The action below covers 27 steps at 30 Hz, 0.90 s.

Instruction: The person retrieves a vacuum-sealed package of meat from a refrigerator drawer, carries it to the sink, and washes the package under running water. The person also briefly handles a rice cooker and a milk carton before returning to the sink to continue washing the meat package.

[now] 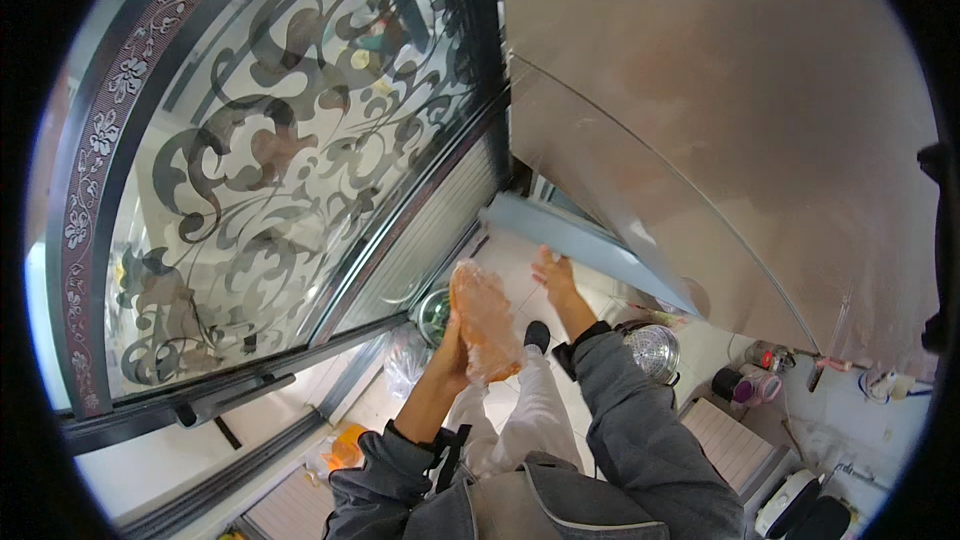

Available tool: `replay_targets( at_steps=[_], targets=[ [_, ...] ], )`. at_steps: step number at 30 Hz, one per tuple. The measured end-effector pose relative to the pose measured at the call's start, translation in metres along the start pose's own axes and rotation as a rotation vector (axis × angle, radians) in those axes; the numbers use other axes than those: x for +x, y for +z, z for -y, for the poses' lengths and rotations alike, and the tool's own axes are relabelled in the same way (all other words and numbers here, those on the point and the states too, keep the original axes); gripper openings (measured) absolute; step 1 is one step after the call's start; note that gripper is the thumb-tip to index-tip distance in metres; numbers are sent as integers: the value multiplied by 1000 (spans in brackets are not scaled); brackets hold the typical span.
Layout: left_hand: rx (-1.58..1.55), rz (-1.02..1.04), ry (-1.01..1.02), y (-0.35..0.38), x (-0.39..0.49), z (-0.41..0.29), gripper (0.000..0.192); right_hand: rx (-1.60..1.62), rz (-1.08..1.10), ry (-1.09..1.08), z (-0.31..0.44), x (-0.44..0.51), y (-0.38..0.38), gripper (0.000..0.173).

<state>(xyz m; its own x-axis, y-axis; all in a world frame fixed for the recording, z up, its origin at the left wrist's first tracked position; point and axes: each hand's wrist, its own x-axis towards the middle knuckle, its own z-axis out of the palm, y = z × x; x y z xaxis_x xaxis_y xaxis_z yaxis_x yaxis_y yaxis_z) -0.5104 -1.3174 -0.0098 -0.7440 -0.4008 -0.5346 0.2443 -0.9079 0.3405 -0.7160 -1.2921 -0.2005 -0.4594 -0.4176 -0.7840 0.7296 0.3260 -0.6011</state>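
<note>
A large orange-brown item in a clear plastic bag (486, 326) is held upright against my left hand (451, 352), whose fingers lie around its left side. My right hand (555, 274) is raised to the right of it, fingers spread, holding nothing. Just beyond that hand is the light blue-grey edge of a door or panel (581, 240); whether a fingertip touches it I cannot tell. Large glossy brownish panels (675, 127) rise behind it on the right.
A glass door with dark scrollwork (300, 165) stands on the left. Below are a clear plastic bag (403, 361), a pot holding something green (435, 317) and an orange container (346, 448). On the right are a metal strainer (652, 351) and jars (750, 384).
</note>
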Motion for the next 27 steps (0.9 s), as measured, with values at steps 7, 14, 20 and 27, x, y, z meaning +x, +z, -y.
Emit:
replay_targets(
  at_steps=[7, 14, 20, 27],
  targets=[
    [135, 42, 83, 30, 17, -4, 81, -35, 87, -149, 57, 45, -45, 50],
    [306, 128, 132, 28, 3, -8, 80, -99, 314, -173, 80, -29, -40, 51],
    [573, 153, 124, 33, -5, 12, 82, -488, 708, -634, 48, -227, -49, 83],
    [909, 558, -247, 68, -61, 101, 78, -340, 77, -662, -41, -390, -96, 91]
  ],
)
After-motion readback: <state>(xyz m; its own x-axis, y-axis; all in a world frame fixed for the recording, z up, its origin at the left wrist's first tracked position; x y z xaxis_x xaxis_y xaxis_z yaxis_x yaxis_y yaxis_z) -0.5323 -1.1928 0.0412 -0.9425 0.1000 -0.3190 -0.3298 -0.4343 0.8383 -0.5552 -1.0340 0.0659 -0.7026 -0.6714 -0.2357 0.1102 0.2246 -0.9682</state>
